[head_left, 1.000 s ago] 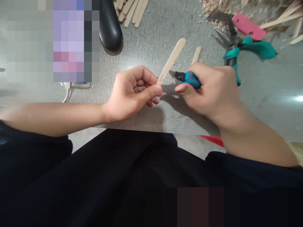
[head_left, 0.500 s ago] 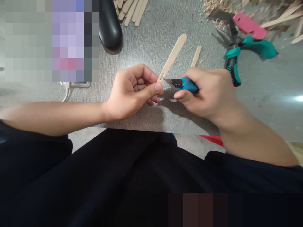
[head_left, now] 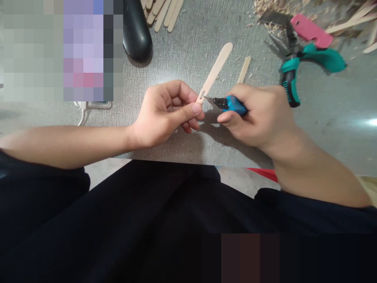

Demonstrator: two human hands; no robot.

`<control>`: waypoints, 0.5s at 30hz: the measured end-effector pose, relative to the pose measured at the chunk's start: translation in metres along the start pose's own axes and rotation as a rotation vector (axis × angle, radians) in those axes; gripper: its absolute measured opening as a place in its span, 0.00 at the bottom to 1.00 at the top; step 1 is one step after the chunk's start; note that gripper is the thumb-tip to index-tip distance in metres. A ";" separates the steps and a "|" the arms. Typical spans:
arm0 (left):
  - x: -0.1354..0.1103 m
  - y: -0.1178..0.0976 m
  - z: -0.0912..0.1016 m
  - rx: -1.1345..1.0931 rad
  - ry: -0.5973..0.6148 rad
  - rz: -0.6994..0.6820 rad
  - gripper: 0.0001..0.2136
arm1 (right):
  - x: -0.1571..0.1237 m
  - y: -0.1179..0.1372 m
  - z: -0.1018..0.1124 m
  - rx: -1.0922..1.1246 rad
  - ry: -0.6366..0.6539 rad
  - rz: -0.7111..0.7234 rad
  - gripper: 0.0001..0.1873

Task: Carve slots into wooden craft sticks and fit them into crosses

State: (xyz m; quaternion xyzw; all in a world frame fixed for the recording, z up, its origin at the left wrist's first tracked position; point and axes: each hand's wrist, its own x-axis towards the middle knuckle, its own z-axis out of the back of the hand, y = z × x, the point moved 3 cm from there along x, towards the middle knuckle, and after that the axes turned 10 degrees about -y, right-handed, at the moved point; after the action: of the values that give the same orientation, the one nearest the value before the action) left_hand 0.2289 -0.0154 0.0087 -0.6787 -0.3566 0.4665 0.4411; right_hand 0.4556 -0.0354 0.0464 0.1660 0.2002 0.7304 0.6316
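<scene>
My left hand [head_left: 167, 114] pinches the near end of a flat wooden stick [head_left: 216, 70] between thumb and fingers; the stick points up and to the right, above the grey table [head_left: 188, 51]. A narrow slot is cut into the stick close to my fingers. My right hand [head_left: 259, 116] is closed round a blue utility knife [head_left: 231, 104]. Its short blade touches the stick at the slot.
A thin stick sliver [head_left: 244, 70] lies behind my right hand. Teal-handled pliers [head_left: 306, 59] and a pink tool [head_left: 310, 30] lie at the far right among wood shavings. Several sticks [head_left: 160, 13] and a black rounded object [head_left: 135, 29] sit at the back.
My right hand has moved the knife left, bringing the blade tip from a small gap to the slot in the stick. My left hand has stayed nearly still.
</scene>
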 end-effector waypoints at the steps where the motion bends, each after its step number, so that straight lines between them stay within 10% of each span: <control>1: -0.001 -0.001 -0.001 -0.008 0.009 0.000 0.27 | 0.000 0.000 0.000 -0.009 0.005 -0.004 0.48; 15: -0.001 -0.001 -0.004 -0.091 0.061 -0.006 0.28 | 0.000 0.000 0.001 0.013 -0.005 0.010 0.48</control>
State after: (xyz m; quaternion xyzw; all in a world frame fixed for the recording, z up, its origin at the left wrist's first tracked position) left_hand 0.2323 -0.0163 0.0108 -0.7108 -0.3660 0.4277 0.4219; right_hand 0.4557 -0.0358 0.0471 0.1728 0.2026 0.7318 0.6274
